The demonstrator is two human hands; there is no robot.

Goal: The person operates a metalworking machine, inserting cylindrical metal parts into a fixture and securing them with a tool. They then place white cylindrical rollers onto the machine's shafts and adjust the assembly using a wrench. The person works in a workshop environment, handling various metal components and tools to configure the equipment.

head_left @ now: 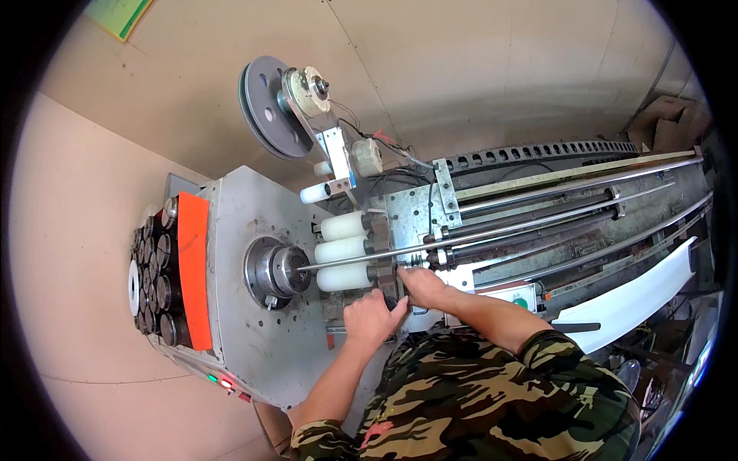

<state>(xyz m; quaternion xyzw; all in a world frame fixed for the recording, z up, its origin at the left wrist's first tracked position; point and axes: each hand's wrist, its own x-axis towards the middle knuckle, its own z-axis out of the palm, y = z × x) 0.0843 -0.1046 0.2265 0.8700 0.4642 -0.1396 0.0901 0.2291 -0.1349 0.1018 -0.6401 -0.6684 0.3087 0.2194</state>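
My left hand (370, 318) is closed, its thumb pointing right, just below the lowest of three white rollers (344, 277). Close beside it, my right hand (421, 288) is closed at the dark bracket (389, 278) that carries the rollers. Whatever the fingers of either hand hold is hidden or too small to name. Over the rollers runs a long thin metal rod (400, 251). Its left end sits at the round metal chuck (288, 270) on the grey machine housing (238, 230); the far end reaches up to the right.
Long guide rails (576, 184) stretch right from the carriage plate (411, 211). A grey reel (273, 107) stands on an arm above the rollers. Stacked round dark metal parts (165, 269) sit left of the housing beside an orange panel (196, 269). At right lies a curved white sheet (638, 296).
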